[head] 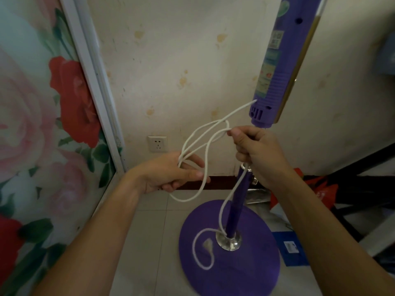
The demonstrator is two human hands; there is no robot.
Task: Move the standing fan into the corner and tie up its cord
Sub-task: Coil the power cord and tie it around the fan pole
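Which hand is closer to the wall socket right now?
Left. The left hand holds cord loops just below and right of the wall socket; the right hand pinches the cord farther right, by the fan pole.

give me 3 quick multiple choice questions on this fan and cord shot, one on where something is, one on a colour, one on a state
1. Where does the cord's plug end lie?
A. in the wall socket
B. on the fan base
C. in the left hand

2. What colour is the fan base?
A. purple
B. white
C. red

3. What is the right hand doing?
A. hanging idle
B. pressing flat on the wall
C. pinching the white cord at the pole

Answers:
1 B: the plug rests on the round base, and the wall socket is vacant.
2 A: base and pole are both purple.
3 C: its fingers curl round the white cord, while loops run over the left hand.
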